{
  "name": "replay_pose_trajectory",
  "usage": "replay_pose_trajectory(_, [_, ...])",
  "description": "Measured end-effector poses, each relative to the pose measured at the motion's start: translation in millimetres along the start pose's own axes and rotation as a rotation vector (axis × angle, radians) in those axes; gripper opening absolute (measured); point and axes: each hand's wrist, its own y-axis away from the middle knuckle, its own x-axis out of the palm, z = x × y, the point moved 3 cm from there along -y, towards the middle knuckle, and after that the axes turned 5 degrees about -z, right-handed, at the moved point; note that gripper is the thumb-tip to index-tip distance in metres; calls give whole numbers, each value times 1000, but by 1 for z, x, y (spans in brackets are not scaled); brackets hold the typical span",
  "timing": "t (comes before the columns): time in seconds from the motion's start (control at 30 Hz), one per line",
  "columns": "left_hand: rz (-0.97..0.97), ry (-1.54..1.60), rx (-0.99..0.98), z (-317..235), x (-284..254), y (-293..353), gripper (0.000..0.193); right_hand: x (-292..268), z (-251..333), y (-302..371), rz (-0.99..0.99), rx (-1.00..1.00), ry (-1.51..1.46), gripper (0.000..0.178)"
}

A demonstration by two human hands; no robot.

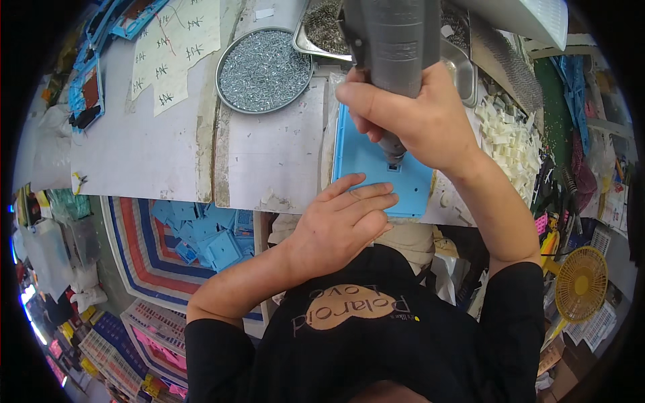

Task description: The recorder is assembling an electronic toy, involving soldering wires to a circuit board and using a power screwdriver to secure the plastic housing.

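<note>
A light-blue plastic panel (411, 191) lies flat on the worktable in front of me. My right hand (420, 117) is wrapped round a grey power screwdriver (396, 50), held upright. Its tip meets a small dark fitting (394, 167) on the panel. My left hand (346, 218) lies over the panel's near-left edge, palm down with fingers stretched out, and holds nothing. Left of the panel stands a round metal tray (232, 101) heaped with small silvery screws (267, 69).
Small white plastic parts (510, 141) are piled right of the panel. A metal tray of darker small hardware (322, 27) stands behind. Below the table's left part, a striped bag (144, 258) holds several blue plastic pieces (222, 248). A yellow fan (581, 283) is at far right.
</note>
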Motion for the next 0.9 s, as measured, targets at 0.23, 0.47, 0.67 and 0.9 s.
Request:
replay_pose_trajectory(0.23, [-18,19,-21,-1,-2,-3,18,-55,34,26,137,-531,-495,21])
replay_pose_trajectory(0.47, [-84,71,-130,1,-3,-5,18,-59,19,74,83,-470,-607,27])
replay_pose_trajectory(0.67, [-101,13,-54,-9,3,-26,18,-59,29,107,72,-491,-601,35])
replay_pose_trajectory(0.9, [-89,6,-25,-9,7,-28,17,-59,24,110,75,-461,-616,35])
